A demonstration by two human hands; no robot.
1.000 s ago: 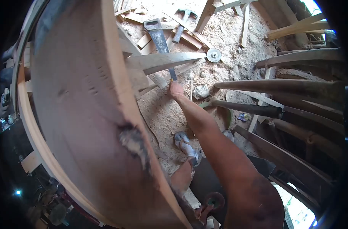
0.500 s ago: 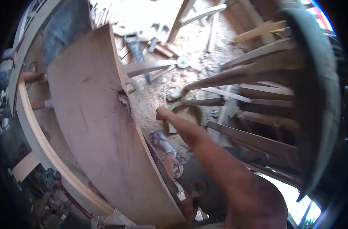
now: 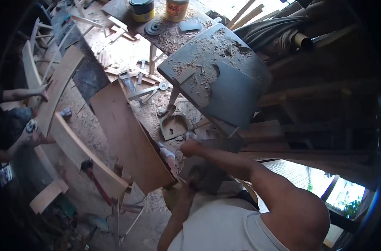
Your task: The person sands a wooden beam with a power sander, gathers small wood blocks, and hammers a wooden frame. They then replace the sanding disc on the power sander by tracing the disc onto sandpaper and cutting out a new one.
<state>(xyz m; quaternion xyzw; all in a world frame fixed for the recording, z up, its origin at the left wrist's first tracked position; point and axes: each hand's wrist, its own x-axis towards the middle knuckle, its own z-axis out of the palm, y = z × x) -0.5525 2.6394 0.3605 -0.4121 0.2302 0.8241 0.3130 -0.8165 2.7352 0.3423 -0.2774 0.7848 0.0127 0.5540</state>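
Observation:
A broad brown wooden board (image 3: 123, 138) slants up in front of me, left of my lap. My right hand (image 3: 190, 147) is closed like a fist to the right of the board, above my feet; whatever it holds is hidden. Near the board's lower right edge, my left hand (image 3: 189, 190) sits low beside a dark round thing (image 3: 195, 171) too blurred to name. Its fingers are in shadow and hard to make out. Just beyond my right hand lies a dustpan (image 3: 173, 126) on the shavings-covered floor.
A table (image 3: 236, 94) covered in shavings stands ahead to the right, with tubs (image 3: 176, 9) behind it. A handsaw (image 3: 127, 79) and a hammer (image 3: 141, 69) lie beyond the board. At left, a co-worker's hand (image 3: 43, 92) touches a curved plank (image 3: 61, 90). Another hammer (image 3: 90, 169) rests nearer.
My view has swung back and widened, bringing the table and the co-worker's plank into sight. My right hand has drawn back from beside the dustpan towards my body.

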